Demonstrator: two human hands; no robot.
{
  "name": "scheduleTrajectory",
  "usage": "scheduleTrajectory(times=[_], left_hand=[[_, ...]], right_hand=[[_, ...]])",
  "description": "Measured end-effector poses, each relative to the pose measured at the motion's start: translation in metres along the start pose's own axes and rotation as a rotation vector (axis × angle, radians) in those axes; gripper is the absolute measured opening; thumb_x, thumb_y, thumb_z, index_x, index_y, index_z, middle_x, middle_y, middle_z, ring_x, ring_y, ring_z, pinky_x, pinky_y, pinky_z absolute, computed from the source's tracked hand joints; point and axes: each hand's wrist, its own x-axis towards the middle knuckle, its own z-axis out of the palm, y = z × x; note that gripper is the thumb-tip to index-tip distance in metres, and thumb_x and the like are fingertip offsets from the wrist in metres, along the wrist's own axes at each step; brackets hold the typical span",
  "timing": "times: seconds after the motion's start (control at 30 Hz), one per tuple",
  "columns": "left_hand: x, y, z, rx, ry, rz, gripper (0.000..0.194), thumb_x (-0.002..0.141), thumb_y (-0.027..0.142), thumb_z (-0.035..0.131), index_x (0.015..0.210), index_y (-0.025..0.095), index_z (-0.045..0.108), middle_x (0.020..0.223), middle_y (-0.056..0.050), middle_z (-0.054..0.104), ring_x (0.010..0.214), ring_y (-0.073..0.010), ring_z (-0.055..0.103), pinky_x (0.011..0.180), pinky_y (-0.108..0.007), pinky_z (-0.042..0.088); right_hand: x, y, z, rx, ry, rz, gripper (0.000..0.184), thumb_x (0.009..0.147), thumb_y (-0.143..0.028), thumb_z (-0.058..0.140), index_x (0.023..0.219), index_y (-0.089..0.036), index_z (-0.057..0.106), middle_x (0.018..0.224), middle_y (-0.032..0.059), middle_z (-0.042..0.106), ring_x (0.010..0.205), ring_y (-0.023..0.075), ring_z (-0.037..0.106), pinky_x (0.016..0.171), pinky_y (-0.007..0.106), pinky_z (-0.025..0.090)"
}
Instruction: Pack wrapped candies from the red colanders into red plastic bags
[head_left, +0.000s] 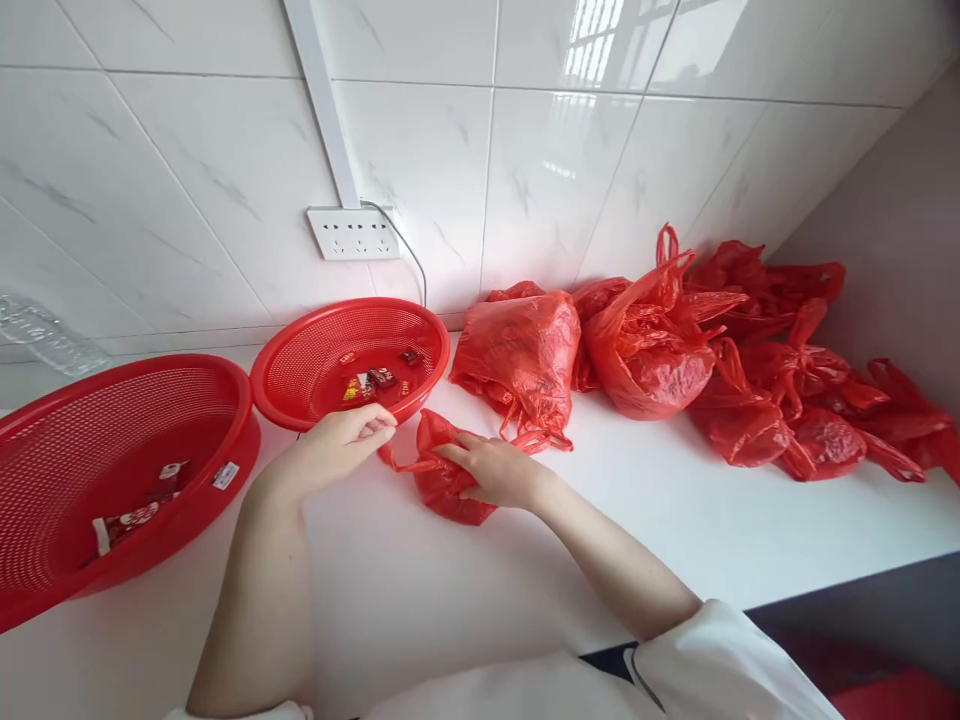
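Note:
A small crumpled red plastic bag (442, 480) lies on the white counter (675, 520) in front of me. My right hand (495, 468) rests on it and grips its top. My left hand (341, 442) is at the bag's left end, fingers curled around one of its handles, right beside the rim of the smaller red basket (300, 385). That basket holds a few small wrapped sweets (379, 380).
A larger red basket (45, 420) with a few packets stands at the left edge. Several filled red plastic bags (652, 350) are piled against the tiled wall at the back right. A wall socket (352, 232) with a cable sits above the baskets.

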Motion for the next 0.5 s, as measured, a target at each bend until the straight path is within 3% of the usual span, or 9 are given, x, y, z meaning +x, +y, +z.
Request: scheduleTrajectory(times=[0.1, 0.2, 0.27, 0.33, 0.43, 0.5], left_hand=[[0.001, -0.002, 0.0, 0.001, 0.0, -0.01, 0.034, 0.085, 0.054, 0.052, 0.102, 0.03, 0.069, 0.104, -0.003, 0.071, 0.092, -0.0245, 0.067, 0.065, -0.026, 0.048], [0.003, -0.002, 0.0, 0.023, -0.018, -0.035, 0.037, 0.086, 0.058, 0.05, 0.105, 0.032, 0.068, 0.111, -0.002, 0.07, 0.102, -0.0258, 0.065, 0.071, -0.027, 0.05], [0.004, -0.002, 0.001, 0.04, -0.047, -0.059, 0.039, 0.087, 0.061, 0.046, 0.107, 0.034, 0.066, 0.115, -0.001, 0.068, 0.107, -0.0262, 0.063, 0.076, -0.028, 0.051], [0.006, -0.002, 0.001, 0.051, -0.074, -0.072, 0.039, 0.088, 0.062, 0.044, 0.108, 0.035, 0.064, 0.117, 0.0, 0.067, 0.11, -0.0261, 0.061, 0.08, -0.03, 0.051], [0.009, -0.002, 0.002, 0.056, -0.093, -0.074, 0.037, 0.089, 0.061, 0.043, 0.109, 0.036, 0.063, 0.115, 0.001, 0.067, 0.11, -0.0257, 0.061, 0.082, -0.031, 0.05], [0.011, -0.002, 0.002, 0.052, -0.097, -0.073, 0.037, 0.089, 0.059, 0.043, 0.109, 0.035, 0.063, 0.113, 0.001, 0.068, 0.107, -0.0256, 0.062, 0.08, -0.03, 0.05]], right_hand=[[-0.029, 0.011, -0.004, 0.068, 0.034, 0.024, 0.044, 0.083, -0.009, 0.05, 0.125, -0.021, 0.056, 0.102, 0.0081, 0.065, 0.089, 0.0214, 0.062, 0.072, 0.03, 0.046], [-0.075, 0.033, -0.033, 0.193, 0.103, 0.179, 0.042, 0.079, -0.008, 0.046, 0.116, -0.024, 0.058, 0.089, 0.0021, 0.066, 0.077, 0.0172, 0.061, 0.067, 0.028, 0.045], [-0.111, 0.053, -0.059, 0.213, 0.149, 0.355, 0.034, 0.079, -0.012, 0.045, 0.107, -0.025, 0.06, 0.082, 0.0007, 0.066, 0.069, 0.0173, 0.061, 0.063, 0.029, 0.045], [-0.149, 0.076, -0.09, 0.139, 0.288, 0.571, 0.026, 0.078, -0.018, 0.05, 0.101, -0.024, 0.062, 0.085, 0.0039, 0.067, 0.074, 0.0217, 0.062, 0.065, 0.034, 0.046], [-0.207, 0.119, -0.14, -0.06, 0.53, 1.026, 0.028, 0.077, -0.029, 0.058, 0.104, -0.025, 0.06, 0.084, 0.0101, 0.066, 0.069, 0.0273, 0.06, 0.062, 0.042, 0.046], [-0.243, 0.155, -0.17, -0.226, 0.669, 1.267, 0.023, 0.072, -0.033, 0.063, 0.094, -0.027, 0.059, 0.073, 0.0101, 0.058, 0.069, 0.0292, 0.056, 0.062, 0.046, 0.043]])
